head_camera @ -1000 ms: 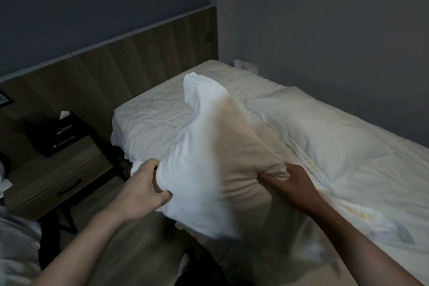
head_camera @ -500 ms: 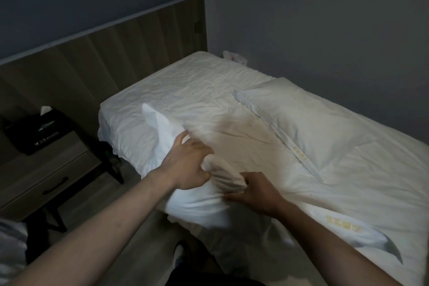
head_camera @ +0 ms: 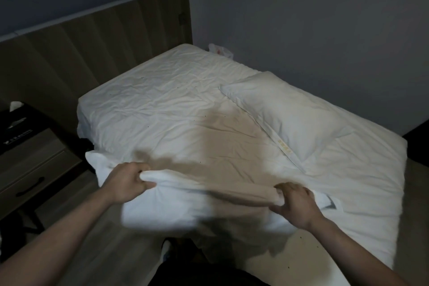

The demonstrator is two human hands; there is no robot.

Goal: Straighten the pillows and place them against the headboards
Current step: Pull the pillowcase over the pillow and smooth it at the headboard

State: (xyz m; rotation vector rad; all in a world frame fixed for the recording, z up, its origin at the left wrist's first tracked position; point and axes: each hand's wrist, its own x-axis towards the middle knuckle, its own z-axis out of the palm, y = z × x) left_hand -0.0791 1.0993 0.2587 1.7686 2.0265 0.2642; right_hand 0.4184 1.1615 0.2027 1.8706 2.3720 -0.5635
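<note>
A white pillow (head_camera: 176, 206) lies across the near edge of the bed (head_camera: 162, 109), partly hanging over it and blurred by motion. My left hand (head_camera: 126, 181) grips its upper edge on the left, and my right hand (head_camera: 294, 204) grips the same bunched edge on the right. A second white pillow (head_camera: 285, 114) lies flat on the bed's right side, angled away from the wooden headboard (head_camera: 97, 49), which runs along the far left. The strip of sheet next to the headboard carries no pillow.
A wooden nightstand (head_camera: 30, 160) with a dark tissue box (head_camera: 16, 123) stands left of the bed. A grey wall (head_camera: 301, 30) borders the bed's far side, with a small crumpled bag (head_camera: 220, 50) in the corner. Wooden floor (head_camera: 116, 251) lies below my arms.
The pillow, held up on end a second ago, has come down flat on the bed's near edge. My hands have spread apart along its upper edge, left hand leftward and right hand rightward.
</note>
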